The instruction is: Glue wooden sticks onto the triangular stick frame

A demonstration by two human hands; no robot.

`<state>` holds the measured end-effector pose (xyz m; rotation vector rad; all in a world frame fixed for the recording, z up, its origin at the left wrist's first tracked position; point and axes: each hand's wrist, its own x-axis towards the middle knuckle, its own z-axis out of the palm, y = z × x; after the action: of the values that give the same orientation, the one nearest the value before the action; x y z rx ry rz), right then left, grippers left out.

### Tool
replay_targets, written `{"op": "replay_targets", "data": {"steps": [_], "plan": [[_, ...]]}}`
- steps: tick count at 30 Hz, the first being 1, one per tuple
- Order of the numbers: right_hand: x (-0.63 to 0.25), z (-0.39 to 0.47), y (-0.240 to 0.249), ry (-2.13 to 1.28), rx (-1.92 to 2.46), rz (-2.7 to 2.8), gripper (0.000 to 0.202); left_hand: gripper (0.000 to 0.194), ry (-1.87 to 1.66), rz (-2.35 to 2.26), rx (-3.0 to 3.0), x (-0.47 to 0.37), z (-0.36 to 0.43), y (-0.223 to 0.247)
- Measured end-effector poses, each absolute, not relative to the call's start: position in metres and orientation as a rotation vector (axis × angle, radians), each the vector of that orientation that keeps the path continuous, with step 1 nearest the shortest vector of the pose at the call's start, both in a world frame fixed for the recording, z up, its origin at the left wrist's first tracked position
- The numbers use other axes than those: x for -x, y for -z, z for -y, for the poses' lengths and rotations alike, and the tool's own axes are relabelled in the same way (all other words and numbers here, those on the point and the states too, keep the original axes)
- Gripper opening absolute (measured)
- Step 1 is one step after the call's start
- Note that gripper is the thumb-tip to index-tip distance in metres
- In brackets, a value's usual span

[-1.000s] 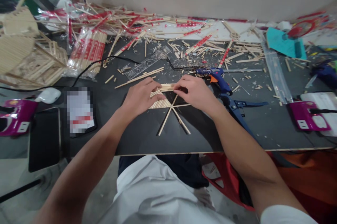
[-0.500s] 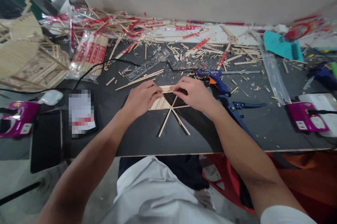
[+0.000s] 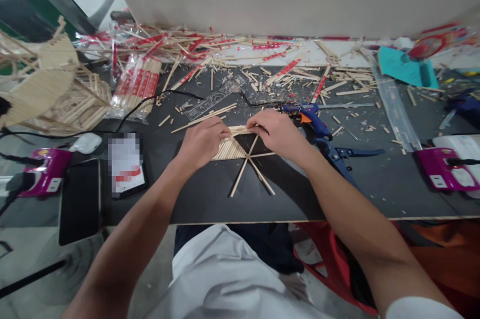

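My left hand [image 3: 205, 142] is closed, fingers pinched at the left end of a pale wooden stick [image 3: 239, 131]. At its other end my right hand [image 3: 276, 130] pinches with thumb and fingertips. The stick lies along the far edge of a flat, spoked wooden stick frame [image 3: 258, 171] on the dark table. One section of that frame is filled with a panel of sticks laid side by side [image 3: 229, 150], partly hidden by my left hand. Just beyond my right hand lies a blue glue gun [image 3: 314, 118] with an orange trigger, and blue cutters [image 3: 339, 156] are to the right.
Wrapped chopsticks [image 3: 137, 84], a clear ruler [image 3: 215, 99] and scattered stick offcuts [image 3: 292, 74] lie toward the back. A built stick structure [image 3: 48, 89] stands left. Two phones [image 3: 79, 204] and a purple power socket [image 3: 50, 171] are near; another purple socket [image 3: 448, 169] sits right.
The view has swung slightly left, so everything appears shifted right. Both hands keep their pinch on the stick, which now slants up a little toward my right hand.
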<state>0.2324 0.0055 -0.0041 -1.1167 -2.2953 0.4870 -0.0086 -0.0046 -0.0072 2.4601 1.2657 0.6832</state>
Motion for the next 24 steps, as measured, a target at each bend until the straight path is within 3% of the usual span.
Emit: {"op": "replay_targets", "data": {"steps": [11,16,20,24], "plan": [[-0.214,-0.053,-0.030,-0.495,1.020,2.519,0.011,0.035,-0.588,-1.648,-2.462,0.009,0.007,0.004],[-0.232,-0.142,-0.018,-0.311,1.185,2.440,0.021,0.031,-0.436,-1.888,-2.446,0.014,0.008,-0.001],[-0.235,-0.195,-0.006,-0.176,1.368,2.439,0.014,0.027,-0.273,-1.954,-2.382,0.009,0.009,-0.005],[-0.200,-0.214,0.007,-0.215,1.259,2.441,0.008,0.030,-0.210,-1.920,-2.385,0.004,0.011,-0.005]]}}
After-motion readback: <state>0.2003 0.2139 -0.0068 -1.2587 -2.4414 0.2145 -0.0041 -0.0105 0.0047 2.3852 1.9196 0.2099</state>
